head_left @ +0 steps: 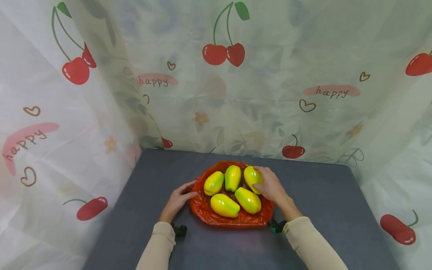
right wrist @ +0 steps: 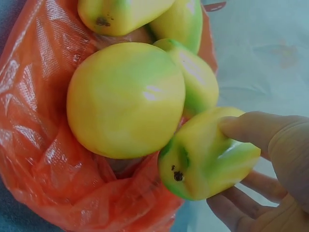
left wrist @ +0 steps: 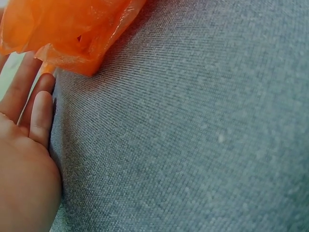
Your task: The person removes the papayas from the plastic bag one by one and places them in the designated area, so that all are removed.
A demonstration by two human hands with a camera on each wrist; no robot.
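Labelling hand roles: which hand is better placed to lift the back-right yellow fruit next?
Right, likely: the right hand grips that yellow fruit; the left hand is at the opposite edge of the red bag.

Pale cherry-print sheeting [head_left: 263, 108] on three sides, dark grey woven-textured tabletop [head_left: 320, 195]

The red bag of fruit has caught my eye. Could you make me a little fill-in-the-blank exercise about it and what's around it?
1. Altogether, ____ yellow-green fruits lie in the red bag.
2. The right hand holds ____ of the fruits.
3. In the head view, the left hand is at the ____ side of the bag.
4. The word printed on the backdrop is ____.

Missing words: five; one; left; happy.
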